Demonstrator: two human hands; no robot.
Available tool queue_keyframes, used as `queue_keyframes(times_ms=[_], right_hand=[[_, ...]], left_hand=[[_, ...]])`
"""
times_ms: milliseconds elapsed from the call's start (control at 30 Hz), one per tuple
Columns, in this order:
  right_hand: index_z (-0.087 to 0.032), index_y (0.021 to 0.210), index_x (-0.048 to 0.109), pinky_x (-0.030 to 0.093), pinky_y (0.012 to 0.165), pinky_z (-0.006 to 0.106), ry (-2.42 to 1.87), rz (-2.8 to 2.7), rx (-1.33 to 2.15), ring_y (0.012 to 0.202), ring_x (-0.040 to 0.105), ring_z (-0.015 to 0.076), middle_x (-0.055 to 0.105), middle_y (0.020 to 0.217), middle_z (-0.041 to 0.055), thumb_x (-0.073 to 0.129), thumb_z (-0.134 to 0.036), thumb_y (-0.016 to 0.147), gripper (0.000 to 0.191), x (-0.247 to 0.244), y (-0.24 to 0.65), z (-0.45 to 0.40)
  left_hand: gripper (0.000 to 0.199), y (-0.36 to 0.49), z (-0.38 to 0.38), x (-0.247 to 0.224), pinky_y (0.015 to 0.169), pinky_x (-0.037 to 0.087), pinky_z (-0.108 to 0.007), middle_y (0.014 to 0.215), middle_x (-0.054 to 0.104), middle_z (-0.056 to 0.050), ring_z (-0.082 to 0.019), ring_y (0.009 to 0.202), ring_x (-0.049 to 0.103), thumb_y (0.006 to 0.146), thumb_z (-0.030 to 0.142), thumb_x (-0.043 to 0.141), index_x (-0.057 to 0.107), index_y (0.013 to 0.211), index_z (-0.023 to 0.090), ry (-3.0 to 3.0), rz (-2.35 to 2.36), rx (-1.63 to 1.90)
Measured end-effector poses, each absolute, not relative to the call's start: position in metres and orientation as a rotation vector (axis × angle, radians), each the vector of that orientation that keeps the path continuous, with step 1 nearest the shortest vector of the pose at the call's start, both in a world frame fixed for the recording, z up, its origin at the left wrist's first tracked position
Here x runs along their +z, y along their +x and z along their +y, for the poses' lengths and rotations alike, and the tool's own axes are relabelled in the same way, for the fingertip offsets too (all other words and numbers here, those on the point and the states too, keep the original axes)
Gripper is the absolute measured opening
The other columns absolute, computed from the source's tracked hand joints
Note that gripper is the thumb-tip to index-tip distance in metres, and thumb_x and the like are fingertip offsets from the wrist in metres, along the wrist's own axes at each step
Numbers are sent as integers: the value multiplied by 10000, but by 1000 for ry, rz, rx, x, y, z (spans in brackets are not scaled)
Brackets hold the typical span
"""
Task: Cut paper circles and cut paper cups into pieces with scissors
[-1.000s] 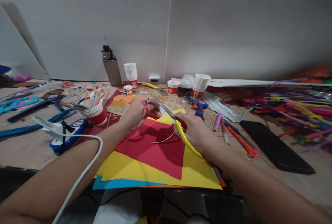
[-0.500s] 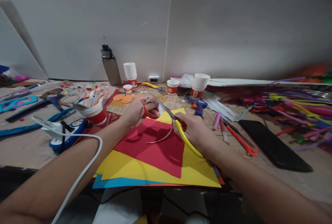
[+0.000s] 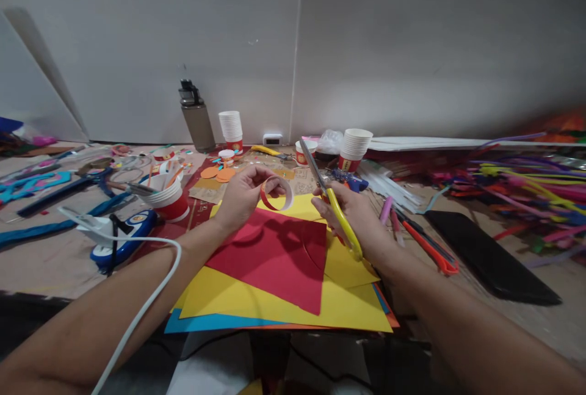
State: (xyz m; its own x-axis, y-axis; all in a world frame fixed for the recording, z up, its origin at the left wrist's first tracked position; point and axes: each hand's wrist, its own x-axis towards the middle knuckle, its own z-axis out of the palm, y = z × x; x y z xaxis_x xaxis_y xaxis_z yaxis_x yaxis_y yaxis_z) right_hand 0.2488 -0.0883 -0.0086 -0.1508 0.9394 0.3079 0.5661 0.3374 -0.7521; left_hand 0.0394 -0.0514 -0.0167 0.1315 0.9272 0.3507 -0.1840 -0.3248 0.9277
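Observation:
My left hand (image 3: pixel 247 193) pinches a ring of red-and-white paper (image 3: pixel 287 195), which looks like a band cut from a paper cup. In my right hand (image 3: pixel 350 212) is a pair of scissors (image 3: pixel 336 204) with yellow handles, its blades pointing up and away, apart from the ring. Under both hands a red paper sheet (image 3: pixel 274 260) lies on yellow sheets (image 3: pixel 229 297), with blue paper (image 3: pixel 206 322) showing at the bottom edge. A thin curved strip (image 3: pixel 311 256) rests on the red sheet.
At left stand a paper cup holding tools (image 3: pixel 168 202) and a blue power strip (image 3: pixel 123 242) with a white cable crossing my left forearm. Cup stacks (image 3: pixel 230 129) (image 3: pixel 354 148) and a bottle (image 3: pixel 198 123) stand behind. A black phone-like slab (image 3: pixel 489 254) and pipe cleaners (image 3: pixel 540 193) lie right.
The scissors have pulled back from the paper ring and now point upward. The thin strip has dropped from near my right hand onto the red sheet.

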Motion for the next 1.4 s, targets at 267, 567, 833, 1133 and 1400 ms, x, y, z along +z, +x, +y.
queue_keyframes(times_ms=[267, 567, 833, 1133, 1400], right_hand=[[-192, 872, 593, 342, 527, 226, -1313, -1908, 513, 552, 448, 104, 510, 626, -31, 530, -357, 837, 180, -10, 246, -94], [-180, 855, 584, 345, 571, 231, -1297, -1993, 467, 629, 473, 118, 534, 684, -15, 499, -344, 860, 185, -8, 244, -97], [-193, 1073, 577, 333, 434, 215, -1250, -1685, 923, 478, 432, 89, 506, 642, -35, 615, -450, 793, 382, -11, 239, -100], [-210, 1083, 548, 468, 626, 232, -936, -1480, 1194, 730, 542, 117, 575, 859, 8, 740, -350, 702, 448, -8, 225, -108], [-191, 1030, 567, 483, 597, 236, -969, -1356, 1228, 721, 584, 124, 612, 863, 25, 786, -336, 614, 492, -3, 226, -103]], left_hand=[[258, 41, -47, -21, 517, 417, -202, 669, 610, -17, -76, 548, 527, 681, 330, 756, 601, 719, 127, 1207, 680, 1234], [240, 39, -45, -24, 495, 418, -211, 710, 637, -18, -92, 565, 547, 693, 312, 748, 651, 843, 150, 1195, 671, 1290], [141, 45, -67, -16, 703, 507, -281, 951, 708, -54, -160, 794, 632, 734, 246, 718, 730, 871, 213, 1502, 828, 1689], [114, 53, -83, -15, 904, 503, -376, 972, 707, -65, -205, 973, 640, 758, 182, 689, 741, 839, 245, 1738, 740, 1637], [116, 54, -83, -18, 847, 512, -347, 930, 720, -68, -188, 909, 652, 779, 180, 662, 708, 878, 220, 1979, 735, 1497]])
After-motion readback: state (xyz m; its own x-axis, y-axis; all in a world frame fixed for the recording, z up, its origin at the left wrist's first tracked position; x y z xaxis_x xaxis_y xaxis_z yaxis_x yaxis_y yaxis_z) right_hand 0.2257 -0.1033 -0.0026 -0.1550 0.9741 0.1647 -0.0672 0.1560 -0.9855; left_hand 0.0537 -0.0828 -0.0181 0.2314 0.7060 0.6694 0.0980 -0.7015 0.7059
